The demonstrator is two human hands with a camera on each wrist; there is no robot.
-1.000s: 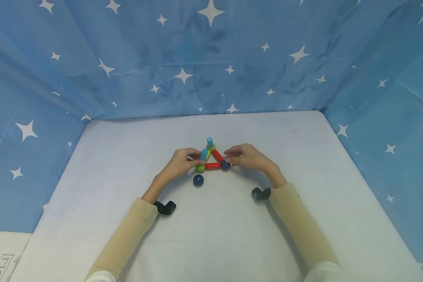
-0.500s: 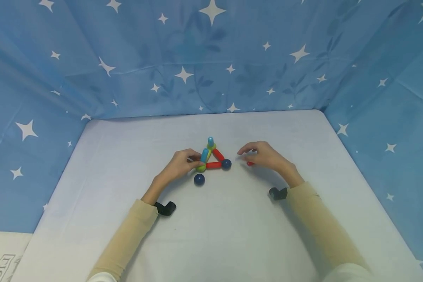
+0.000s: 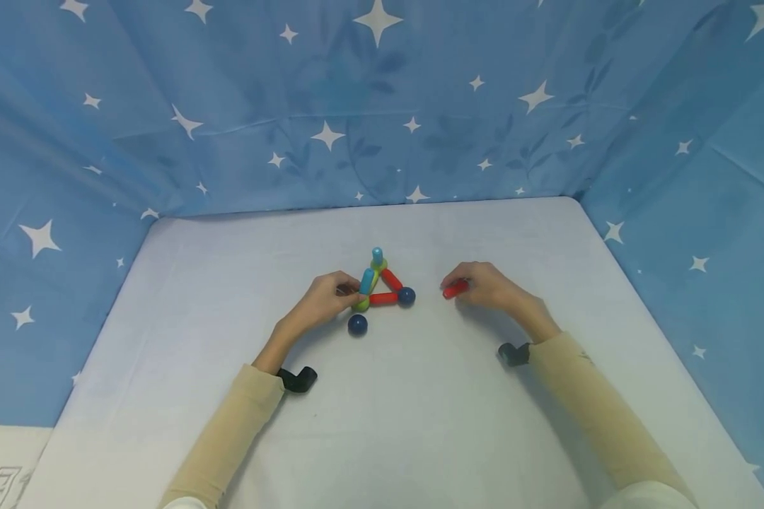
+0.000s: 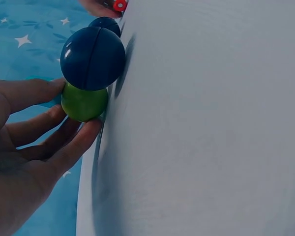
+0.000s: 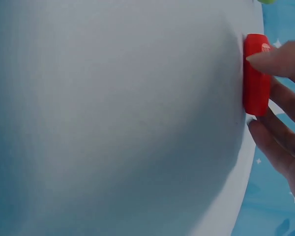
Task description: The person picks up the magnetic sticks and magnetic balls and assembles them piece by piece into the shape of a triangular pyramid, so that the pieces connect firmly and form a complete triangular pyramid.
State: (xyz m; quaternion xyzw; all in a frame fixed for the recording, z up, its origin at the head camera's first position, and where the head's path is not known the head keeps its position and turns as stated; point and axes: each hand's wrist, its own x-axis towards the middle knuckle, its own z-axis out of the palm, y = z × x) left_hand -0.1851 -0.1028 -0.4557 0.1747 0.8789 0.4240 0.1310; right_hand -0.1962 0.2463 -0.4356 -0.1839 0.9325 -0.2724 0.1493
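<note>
On the table lies a triangle of toy rods and balls. Two red rods (image 3: 383, 299) meet at a navy ball (image 3: 406, 296); a yellow-green side links two green balls, each with a light blue rod (image 3: 367, 281) standing up from it. My left hand (image 3: 321, 300) holds the near green ball (image 4: 84, 104) between thumb and fingers. A loose navy ball (image 3: 358, 325) sits just in front of that corner. To the right of the triangle, my right hand (image 3: 487, 286) pinches a separate red rod (image 5: 256, 76), which lies low at the table surface.
The white table (image 3: 382, 417) is bordered at the back and sides by a blue curtain (image 3: 255, 85) with white stars. A dark camera mount (image 3: 298, 379) juts from the left wrist, and another (image 3: 513, 353) from the right.
My right hand has left the navy ball corner, moved right and taken hold of the separate red rod. My left hand has stayed at the near green ball.
</note>
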